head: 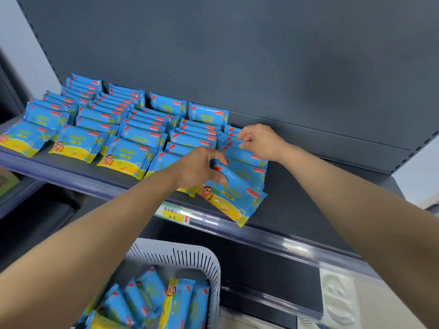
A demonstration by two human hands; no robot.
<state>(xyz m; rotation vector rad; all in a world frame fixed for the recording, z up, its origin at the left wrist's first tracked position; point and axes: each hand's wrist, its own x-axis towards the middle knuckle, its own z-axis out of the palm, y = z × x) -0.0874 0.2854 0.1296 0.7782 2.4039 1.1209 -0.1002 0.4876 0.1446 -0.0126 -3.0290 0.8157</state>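
Blue-and-yellow film packs lie shingled front to back in five rows (133,129) on one dark shelf (292,193). The count within each row cannot be told, since every pack overlaps the next. One pack (230,198), the frontmost of the rightmost row, lies tilted near the shelf's front edge, with its yellow end toward the viewer and its lower corner just over the rail. One left hand (199,167) grasps that pack by its upper blue end, fingers curled over the top and thumb beneath. One right hand (259,141) sits at the back of the same row, well apart from the left hand. Its fingers are curled tight against the upper edges of the rear packs, but whether they pinch one cannot be told. One price tag (174,213), green and white with hand-marked digits, sits in the rail directly below the left wrist. One pale slotted basket (190,256) stands beneath the shelf between the forearms. It holds at least five loose packs (152,288) of the same kind, lying at mixed angles. One grey back panel (261,55) rises behind the rows.
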